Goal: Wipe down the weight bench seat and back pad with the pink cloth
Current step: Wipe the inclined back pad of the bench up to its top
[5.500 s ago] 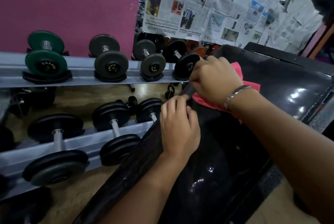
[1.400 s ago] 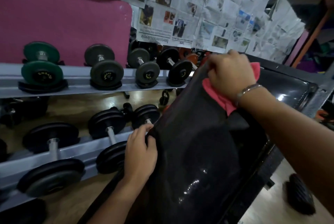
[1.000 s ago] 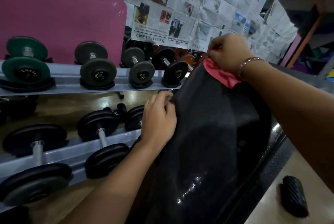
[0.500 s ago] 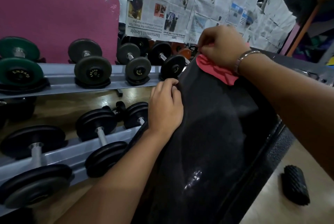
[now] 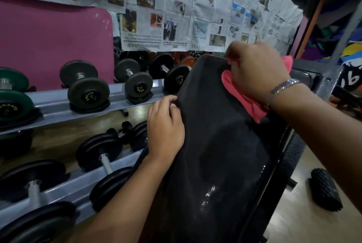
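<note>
Back pad (image 5: pixel 215 135) lengthwise away from camera, right hand (image 5: pixel 254 72) fingers clenched on pink cloth (image 5: pixel 241 95).

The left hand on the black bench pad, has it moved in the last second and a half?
Yes. The left hand has slid up the black vinyl pad's edge toward the upper grey dumbbell rack rail.

dumbbells (image 5: pixel 88 88) on grey two-tier rack (image 5: pixel 58 105), newspaper-covered wall (image 5: pixel 176 7), black ribbed roller (image 5: pixel 325 191) on floor
</note>
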### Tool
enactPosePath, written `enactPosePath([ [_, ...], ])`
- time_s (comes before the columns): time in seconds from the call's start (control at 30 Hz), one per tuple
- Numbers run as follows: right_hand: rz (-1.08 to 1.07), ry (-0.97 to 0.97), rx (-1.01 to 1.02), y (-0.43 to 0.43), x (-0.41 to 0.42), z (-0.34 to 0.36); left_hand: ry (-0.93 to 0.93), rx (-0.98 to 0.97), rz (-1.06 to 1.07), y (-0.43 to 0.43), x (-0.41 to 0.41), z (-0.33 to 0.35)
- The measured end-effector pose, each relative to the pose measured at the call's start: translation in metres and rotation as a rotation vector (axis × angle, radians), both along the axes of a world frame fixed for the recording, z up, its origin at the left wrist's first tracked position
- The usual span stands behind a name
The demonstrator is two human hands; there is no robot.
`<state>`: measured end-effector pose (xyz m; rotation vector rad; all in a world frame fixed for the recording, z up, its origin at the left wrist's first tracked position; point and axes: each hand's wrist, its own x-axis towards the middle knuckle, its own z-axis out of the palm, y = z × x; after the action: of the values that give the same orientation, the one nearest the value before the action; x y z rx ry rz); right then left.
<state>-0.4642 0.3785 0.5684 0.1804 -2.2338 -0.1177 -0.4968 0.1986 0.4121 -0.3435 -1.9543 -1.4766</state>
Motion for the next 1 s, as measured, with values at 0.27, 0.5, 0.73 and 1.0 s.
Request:
enactPosePath([
  [0.27, -0.022, 0.069, -0.020, 0.007, 0.029, -0.012, -0.102, 0.026, -0.002, -0.002, 0.000, 0.017],
  [0.5, -0.010, 0.093, -0.156, 0.025, 0.036, -0.001, -0.020, 0.024, -0.044, 0.020, -0.013, 0.055],
  [0.73, 0.199, -0.007, -0.256, 0.040, 0.064, -0.004, 0.068, 0.009, 0.001, 0.029, -0.016, 0.041],
  [1.0, 0.245, 0.110, -0.318, 0.041, 0.075, -0.023, 0.069, -0.011, 0.020, 0.028, -0.018, 0.040],
])
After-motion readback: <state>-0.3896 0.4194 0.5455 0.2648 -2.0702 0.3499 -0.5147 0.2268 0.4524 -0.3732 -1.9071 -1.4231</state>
